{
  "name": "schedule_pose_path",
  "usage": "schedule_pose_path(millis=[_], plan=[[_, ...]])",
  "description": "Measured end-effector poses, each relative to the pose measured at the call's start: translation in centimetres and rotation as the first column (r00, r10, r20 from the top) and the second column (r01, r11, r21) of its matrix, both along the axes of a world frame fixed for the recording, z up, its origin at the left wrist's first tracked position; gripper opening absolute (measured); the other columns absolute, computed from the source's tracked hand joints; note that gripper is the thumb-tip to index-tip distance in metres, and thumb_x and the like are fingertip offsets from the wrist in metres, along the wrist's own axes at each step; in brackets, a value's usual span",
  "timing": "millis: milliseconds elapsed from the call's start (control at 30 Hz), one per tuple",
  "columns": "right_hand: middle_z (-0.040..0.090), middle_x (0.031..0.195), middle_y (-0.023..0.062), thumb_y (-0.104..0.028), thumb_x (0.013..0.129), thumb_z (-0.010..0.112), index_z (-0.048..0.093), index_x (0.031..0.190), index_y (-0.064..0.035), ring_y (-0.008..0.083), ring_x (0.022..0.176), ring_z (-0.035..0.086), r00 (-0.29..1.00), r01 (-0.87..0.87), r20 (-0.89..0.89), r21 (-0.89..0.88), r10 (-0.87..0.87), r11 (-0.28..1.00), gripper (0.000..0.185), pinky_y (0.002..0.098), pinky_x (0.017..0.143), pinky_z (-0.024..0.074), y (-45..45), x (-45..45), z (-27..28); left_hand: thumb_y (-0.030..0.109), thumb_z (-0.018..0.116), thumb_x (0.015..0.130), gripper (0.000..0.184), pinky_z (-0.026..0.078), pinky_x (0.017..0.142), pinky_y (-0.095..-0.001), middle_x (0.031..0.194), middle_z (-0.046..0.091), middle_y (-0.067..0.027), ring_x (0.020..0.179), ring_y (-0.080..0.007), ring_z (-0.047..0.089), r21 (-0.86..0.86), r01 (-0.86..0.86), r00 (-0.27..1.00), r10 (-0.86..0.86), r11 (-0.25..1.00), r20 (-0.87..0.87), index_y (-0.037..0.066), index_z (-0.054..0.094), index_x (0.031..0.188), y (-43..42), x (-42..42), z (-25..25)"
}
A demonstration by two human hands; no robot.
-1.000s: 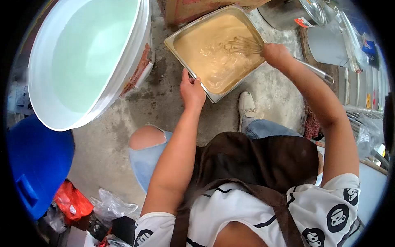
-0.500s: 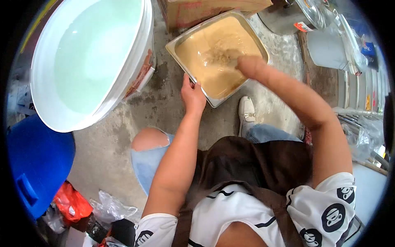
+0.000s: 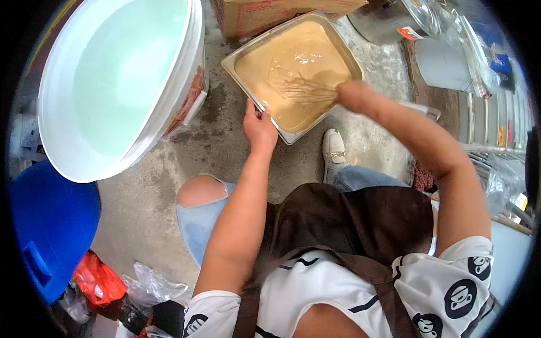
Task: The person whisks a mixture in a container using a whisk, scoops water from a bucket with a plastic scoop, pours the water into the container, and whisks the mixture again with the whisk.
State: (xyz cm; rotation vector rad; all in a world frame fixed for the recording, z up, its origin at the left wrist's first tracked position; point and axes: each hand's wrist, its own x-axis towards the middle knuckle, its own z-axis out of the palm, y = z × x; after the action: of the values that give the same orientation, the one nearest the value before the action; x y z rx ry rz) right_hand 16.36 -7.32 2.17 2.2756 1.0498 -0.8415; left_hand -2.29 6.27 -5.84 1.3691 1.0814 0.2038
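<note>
A rectangular metal pan (image 3: 289,137) full of smooth tan batter (image 3: 304,48) stands on the concrete floor. My left hand (image 3: 260,130) grips the pan's near left edge, thumb and fingers closed on the rim. Over the pan's right side, my right hand (image 3: 355,97) is closed around a wire whisk (image 3: 309,91), slightly blurred. The whisk's wires lie in the batter, and its metal handle sticks out to the right past my wrist.
A large white tub (image 3: 200,34) of pale liquid stands at the left, above a blue bin (image 3: 56,225). A cardboard box (image 3: 270,17) touches the area behind the pan. A metal pot (image 3: 383,22) is at the upper right. Plastic bags (image 3: 98,279) lie lower left.
My right hand and the whisk have swept through the batter, leftward and then toward me, with the whisk's wires now lower in the pan. My left hand has kept its hold on the rim.
</note>
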Motion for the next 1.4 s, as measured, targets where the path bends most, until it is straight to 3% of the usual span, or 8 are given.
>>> schedule_pose_path(millis=[100,300,533,633,900,1033,1233,1400], plan=[[0.064,0.088,0.0125,-0.017,0.079,0.049,0.065,0.083,-0.0082,0.0249,0.079,0.064,0.977,-0.004,0.213,-0.058,0.016,0.998,0.019,0.0371,0.067,0.0507,-0.8,4.2,1.9,0.004,0.054,0.079,0.054,0.042,0.059,-0.0275,0.068,0.052,-0.0057,0.06,-0.0134,0.048,0.001,-0.003,1.0,0.003,1.0,0.016,-0.003,0.034,0.128,0.2,-0.4,-0.9],[0.063,0.088,0.0164,-0.017,0.078,0.05,0.064,0.087,-0.0046,0.0286,0.084,0.062,0.997,-0.029,-0.068,0.055,0.032,0.998,0.021,0.0389,0.072,0.0491,2.7,-1.9,-1.0,0.003,0.052,0.08,0.053,0.042,0.06,-0.0272,0.072,0.052,-0.0057,0.061,-0.013,0.047,0.029,0.031,0.999,-0.032,0.999,0.042,-0.003,0.032,0.129,0.3,0.1,0.6],[0.064,0.084,0.0136,-0.018,0.076,0.052,0.065,0.079,-0.0056,0.0267,0.079,0.063,0.979,0.044,0.195,0.062,-0.055,0.997,0.018,0.0367,0.067,0.05,0.2,3.9,-0.4,0.002,0.052,0.08,0.054,0.042,0.061,-0.0278,0.072,0.053,-0.0067,0.063,-0.0135,0.049,-0.028,0.028,1.0,-0.028,0.999,0.001,-0.003,0.032,0.13,0.3,-0.2,-0.2],[0.064,0.083,0.0152,-0.02,0.078,0.052,0.065,0.078,-0.0065,0.0274,0.078,0.063,1.0,0.004,0.007,0.234,-0.005,0.972,0.019,0.0372,0.067,0.0497,1.6,0.4,-4.8,0.002,0.052,0.08,0.054,0.042,0.061,-0.0279,0.073,0.053,-0.0072,0.063,-0.0141,0.049,0.031,0.057,0.998,-0.057,0.998,-0.023,-0.003,0.032,0.129,0.4,0.0,0.5],[0.065,0.086,0.0104,-0.022,0.078,0.053,0.066,0.082,-0.0096,0.0257,0.079,0.063,0.96,0.151,0.23,0.066,-0.163,0.986,0.019,0.0367,0.066,0.0501,-0.3,4.5,0.4,0.001,0.052,0.079,0.053,0.042,0.06,-0.0279,0.073,0.051,-0.0082,0.064,-0.0149,0.048,-0.031,0.012,1.0,-0.012,0.999,0.023,-0.004,0.033,0.128,0.2,0.0,-0.7],[0.064,0.086,0.0139,-0.016,0.076,0.05,0.065,0.081,-0.0071,0.0282,0.078,0.063,0.999,-0.045,-0.025,0.104,0.048,0.994,0.018,0.039,0.068,0.0498,2.6,-0.3,-2.7,0.001,0.051,0.08,0.053,0.042,0.06,-0.0278,0.072,0.05,-0.0078,0.063,-0.015,0.048,0.077,0.042,0.999,-0.043,0.996,0.008,-0.005,0.032,0.128,0.3,0.2,-0.4],[0.064,0.082,0.0141,-0.028,0.079,0.055,0.065,0.079,-0.0077,0.0281,0.073,0.063,0.979,0.033,0.2,0.033,-0.039,0.999,0.022,0.0374,0.065,0.0504,-1.5,4.4,1.4,0.0,0.05,0.08,0.052,0.043,0.061,-0.0271,0.074,0.053,-0.0085,0.063,-0.0145,0.049,-0.025,0.012,0.999,-0.011,1.0,0.044,-0.004,0.032,0.128,-0.2,-0.4,-0.6],[0.063,0.083,0.0165,-0.024,0.079,0.054,0.064,0.082,-0.0059,0.0297,0.08,0.062,0.999,-0.026,0.034,0.181,0.02,0.983,0.021,0.038,0.068,0.0489,1.3,0.7,-3.8,0.001,0.051,0.08,0.053,0.043,0.061,-0.0277,0.073,0.054,-0.0083,0.062,-0.014,0.049,0.057,0.047,0.998,-0.049,0.997,0.044,-0.003,0.033,0.129,0.2,0.0,0.7]])
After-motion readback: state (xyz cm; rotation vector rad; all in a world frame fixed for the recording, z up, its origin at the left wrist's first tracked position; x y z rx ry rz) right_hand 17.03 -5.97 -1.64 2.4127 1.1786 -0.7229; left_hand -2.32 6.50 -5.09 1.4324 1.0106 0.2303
